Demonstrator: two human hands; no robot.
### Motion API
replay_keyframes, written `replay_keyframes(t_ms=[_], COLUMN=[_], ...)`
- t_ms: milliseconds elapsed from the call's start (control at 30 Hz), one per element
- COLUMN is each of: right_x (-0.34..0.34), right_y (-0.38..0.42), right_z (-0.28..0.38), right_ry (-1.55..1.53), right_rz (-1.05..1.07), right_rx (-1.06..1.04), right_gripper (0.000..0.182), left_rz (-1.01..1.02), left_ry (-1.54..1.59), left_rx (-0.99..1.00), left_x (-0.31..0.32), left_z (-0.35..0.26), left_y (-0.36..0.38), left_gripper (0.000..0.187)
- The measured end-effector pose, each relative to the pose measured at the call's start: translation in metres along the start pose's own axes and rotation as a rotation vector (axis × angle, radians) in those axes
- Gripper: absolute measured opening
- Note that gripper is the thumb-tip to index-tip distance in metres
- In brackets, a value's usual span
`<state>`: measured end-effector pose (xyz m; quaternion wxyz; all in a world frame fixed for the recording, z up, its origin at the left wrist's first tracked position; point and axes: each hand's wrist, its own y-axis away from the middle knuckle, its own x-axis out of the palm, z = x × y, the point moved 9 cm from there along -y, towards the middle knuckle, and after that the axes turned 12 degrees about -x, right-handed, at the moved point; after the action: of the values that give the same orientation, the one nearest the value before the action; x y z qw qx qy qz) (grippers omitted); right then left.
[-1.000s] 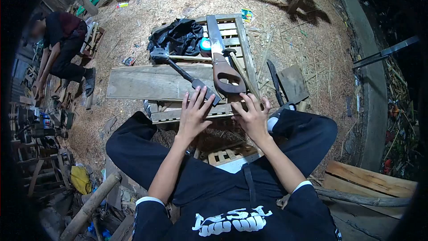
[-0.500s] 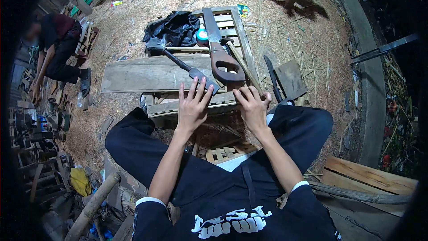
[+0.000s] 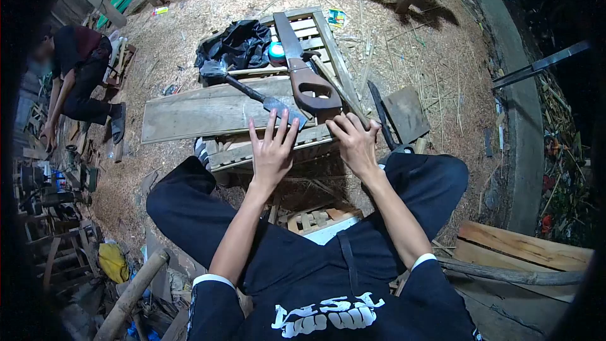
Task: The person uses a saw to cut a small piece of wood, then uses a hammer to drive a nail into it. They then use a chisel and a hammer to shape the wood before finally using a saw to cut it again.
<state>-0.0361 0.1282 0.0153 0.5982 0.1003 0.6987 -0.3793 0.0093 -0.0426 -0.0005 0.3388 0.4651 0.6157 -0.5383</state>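
Note:
My left hand (image 3: pixel 273 159) lies palm down with its fingers spread over the near edge of a low slatted wooden stand (image 3: pixel 243 154). Its fingertips touch or rest beside a flat metal blade (image 3: pixel 283 108) on a dark handle. Toward the right end of that edge sits my right hand (image 3: pixel 355 146), fingers apart and bent over the wood, its thumb hidden. Just beyond it is the brown handle of a handsaw (image 3: pixel 303 81), whose blade points away from me. A wide plank (image 3: pixel 196 110) lies across the stand under the metal blade.
A black plastic bag (image 3: pixel 237 47) and a blue-lidded container (image 3: pixel 276 52) sit farther back. Right of the stand are a long dark blade (image 3: pixel 382 113) and a board (image 3: pixel 405 113). A co-worker (image 3: pixel 85 76) bends down at left. Wood shavings (image 3: pixel 177 57) cover the ground.
The stand, with the saw, plank and bag on it, has turned slightly counter-clockwise, its far end shifting left. Both hands stay at its near edge. The co-worker's hand has moved slightly.

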Motion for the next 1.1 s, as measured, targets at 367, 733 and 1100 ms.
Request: replay_keyframes(t_ms=[367, 733, 1100], right_x=[0.007, 0.024, 0.035], right_y=[-0.018, -0.05, -0.053], right_z=[-0.025, -0.085, -0.096], right_ry=[0.003, 0.137, 0.136], right_rz=[0.004, -0.007, -0.049], right_rx=[-0.041, -0.156, -0.189], right_gripper=[0.055, 0.043, 0.045], left_rz=[-0.027, -0.146, -0.185], left_ry=[-0.011, -0.102, -0.159], left_rx=[-0.072, -0.195, -0.202], left_x=[0.005, 0.045, 0.058], left_z=[-0.006, -0.029, -0.033], left_y=[-0.013, -0.053, -0.058], left_gripper=[0.106, 0.096, 0.099])
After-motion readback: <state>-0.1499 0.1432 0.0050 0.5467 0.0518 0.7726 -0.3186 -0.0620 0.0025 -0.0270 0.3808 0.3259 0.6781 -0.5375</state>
